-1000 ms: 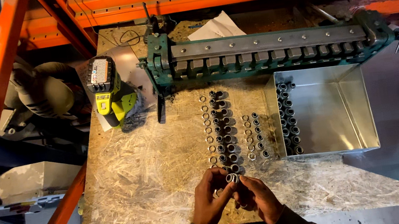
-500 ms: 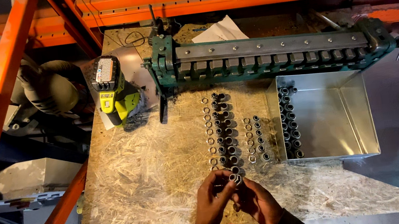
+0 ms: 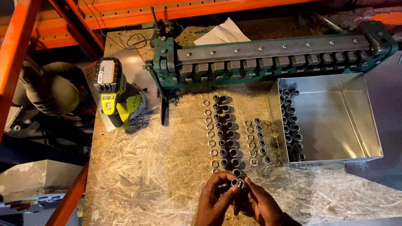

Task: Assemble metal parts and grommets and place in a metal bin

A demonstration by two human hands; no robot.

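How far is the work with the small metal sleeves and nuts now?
Done: a column of sleeves stands in the metal tray. In hand: the left hand and right hand together hold one sleeve. Left: rows of sleeves and nuts lie on the board.

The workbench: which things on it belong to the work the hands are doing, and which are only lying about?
In use:
left hand
right hand
small metal sleeve held between them
rows of sleeves and nuts
metal tray holding more sleeves

Lying about:
cordless drill
green bending brake
paper sheet
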